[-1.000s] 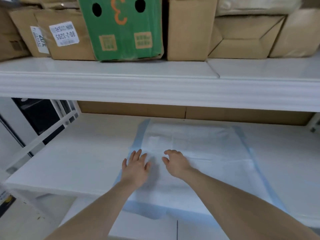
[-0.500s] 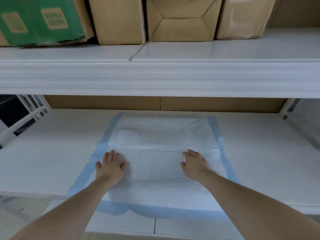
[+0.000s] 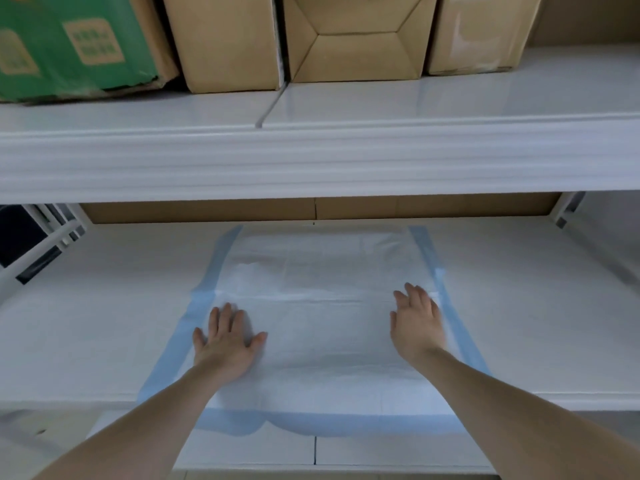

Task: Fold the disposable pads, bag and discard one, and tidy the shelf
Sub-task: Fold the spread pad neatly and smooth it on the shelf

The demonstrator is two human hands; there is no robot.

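Observation:
A white disposable pad [image 3: 322,296] with light blue borders lies spread flat on the white lower shelf [image 3: 526,306]. Its near edge hangs a little over the shelf's front. My left hand [image 3: 225,341] rests palm down on the pad's left part, fingers spread. My right hand [image 3: 417,320] lies flat near the pad's right blue border, fingers apart. Neither hand grips anything.
The upper shelf [image 3: 381,147] juts out above the pad. On it stand a green carton [image 3: 69,46] and several brown cardboard boxes [image 3: 356,39]. Brown cardboard [image 3: 311,209] lines the back of the lower shelf. A dark gap with white rails [image 3: 31,244] shows at the left.
Both hands have slid apart across the pad, the left one leftward and the right one toward the right border. The camera view has shifted to the right.

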